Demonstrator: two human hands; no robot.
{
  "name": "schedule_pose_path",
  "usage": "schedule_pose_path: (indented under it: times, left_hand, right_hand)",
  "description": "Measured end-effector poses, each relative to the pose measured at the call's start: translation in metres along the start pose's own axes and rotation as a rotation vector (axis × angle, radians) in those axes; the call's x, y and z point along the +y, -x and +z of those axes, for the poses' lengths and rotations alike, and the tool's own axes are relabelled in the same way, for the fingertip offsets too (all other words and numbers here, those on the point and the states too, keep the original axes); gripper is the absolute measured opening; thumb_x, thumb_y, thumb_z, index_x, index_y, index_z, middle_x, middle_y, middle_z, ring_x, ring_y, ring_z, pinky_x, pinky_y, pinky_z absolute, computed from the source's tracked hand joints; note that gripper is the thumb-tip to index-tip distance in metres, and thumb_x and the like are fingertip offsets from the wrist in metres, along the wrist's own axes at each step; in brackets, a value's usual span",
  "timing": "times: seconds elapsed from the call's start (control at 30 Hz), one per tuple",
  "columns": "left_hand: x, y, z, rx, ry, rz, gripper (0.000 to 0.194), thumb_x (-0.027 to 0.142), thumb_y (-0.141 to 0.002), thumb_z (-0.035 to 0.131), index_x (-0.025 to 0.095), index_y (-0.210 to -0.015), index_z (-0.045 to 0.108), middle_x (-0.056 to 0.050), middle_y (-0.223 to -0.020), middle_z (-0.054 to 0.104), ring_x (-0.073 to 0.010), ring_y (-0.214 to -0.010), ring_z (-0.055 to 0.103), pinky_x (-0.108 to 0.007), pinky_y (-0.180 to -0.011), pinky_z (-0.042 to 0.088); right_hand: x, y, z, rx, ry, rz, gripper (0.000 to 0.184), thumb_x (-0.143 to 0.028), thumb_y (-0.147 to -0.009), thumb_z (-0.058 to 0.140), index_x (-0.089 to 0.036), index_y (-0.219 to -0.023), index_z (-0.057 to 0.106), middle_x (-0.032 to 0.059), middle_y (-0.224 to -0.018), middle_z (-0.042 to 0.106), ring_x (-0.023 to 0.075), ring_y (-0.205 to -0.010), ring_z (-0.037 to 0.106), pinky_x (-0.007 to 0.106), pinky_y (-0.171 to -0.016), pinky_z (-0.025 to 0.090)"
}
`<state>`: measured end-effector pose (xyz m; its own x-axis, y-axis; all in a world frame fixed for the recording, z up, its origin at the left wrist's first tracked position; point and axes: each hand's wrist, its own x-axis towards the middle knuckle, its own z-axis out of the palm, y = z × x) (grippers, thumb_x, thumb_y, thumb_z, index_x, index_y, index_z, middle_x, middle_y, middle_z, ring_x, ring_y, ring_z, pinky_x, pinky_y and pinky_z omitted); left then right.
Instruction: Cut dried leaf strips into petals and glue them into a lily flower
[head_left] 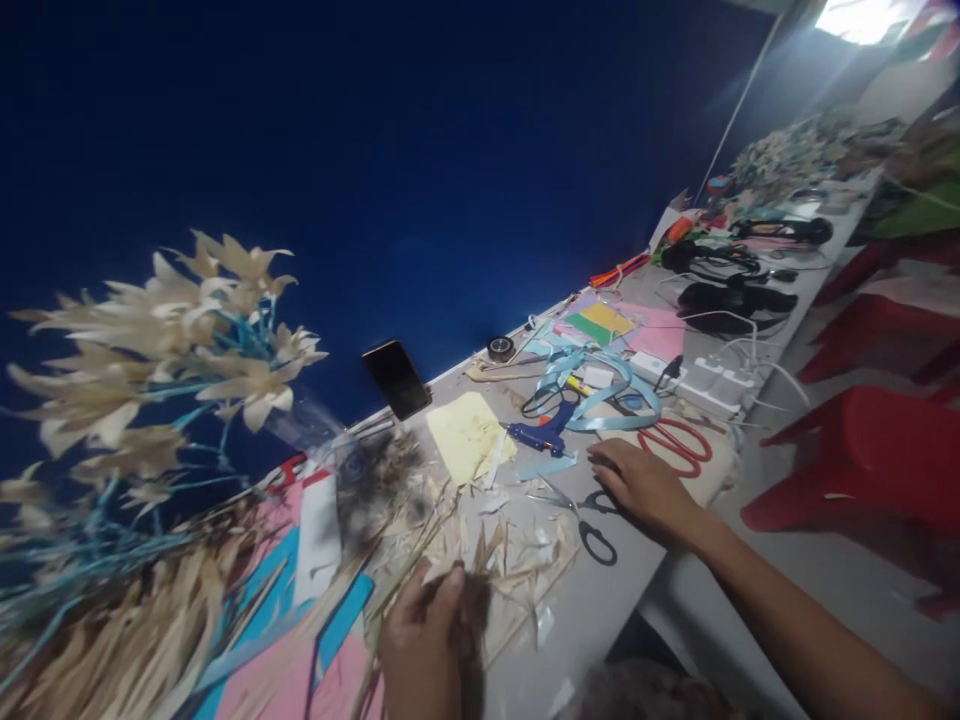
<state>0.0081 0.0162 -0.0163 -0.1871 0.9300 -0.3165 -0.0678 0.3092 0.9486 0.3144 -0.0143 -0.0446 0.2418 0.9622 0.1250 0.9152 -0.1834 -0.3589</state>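
Observation:
My left hand (424,640) is low in the middle of the view, thumb and fingers closed in a pinch. A pale dried leaf piece seems to be between the fingertips, partly hidden. Around it lie scattered dried leaf strips (517,570). Farther right, my right hand (637,485) reaches over the table with fingers loosely stretched, beside black-handled scissors (596,540). I see nothing held in it. Just beyond it are red-handled scissors (675,447) on a cream pouch (716,470). A blue glue gun (544,432) lies ahead of the right hand.
Pale artificial flowers (247,375) with blue stems rise at left above a bundle of dried strips (142,630). A phone (397,380) leans on the dark blue wall. Yellow paper (465,435), blue ribbon (645,400) and power strips (712,385) crowd the table. Red chairs (877,460) stand right.

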Motion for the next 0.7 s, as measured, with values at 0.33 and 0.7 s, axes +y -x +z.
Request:
schedule_pose_path:
  times: [0.33, 0.7]
  left_hand:
    - [0.008, 0.003, 0.008, 0.055, -0.095, 0.049, 0.033, 0.035, -0.055, 0.084, 0.015, -0.079, 0.076, -0.009, -0.084, 0.076, -0.0267, -0.083, 0.068, -0.038, -0.076, 0.052]
    - [0.009, 0.002, 0.007, 0.016, -0.042, 0.084, 0.027, 0.031, -0.053, 0.088, 0.017, -0.07, 0.073, -0.002, -0.065, 0.068, -0.02, -0.065, 0.062, -0.03, -0.061, 0.05]
  right_hand:
    - [-0.026, -0.034, 0.002, -0.137, 0.097, 0.116, 0.017, -0.021, -0.092, 0.056, -0.015, -0.1, 0.07, 0.0165, -0.1, 0.074, 0.0287, -0.086, 0.071, 0.031, -0.07, 0.046]
    - [-0.016, -0.004, -0.033, -0.141, -0.179, 0.106, 0.011, -0.02, -0.081, 0.053, -0.017, -0.08, 0.063, 0.0066, -0.077, 0.07, 0.0197, -0.07, 0.064, 0.027, -0.062, 0.043]
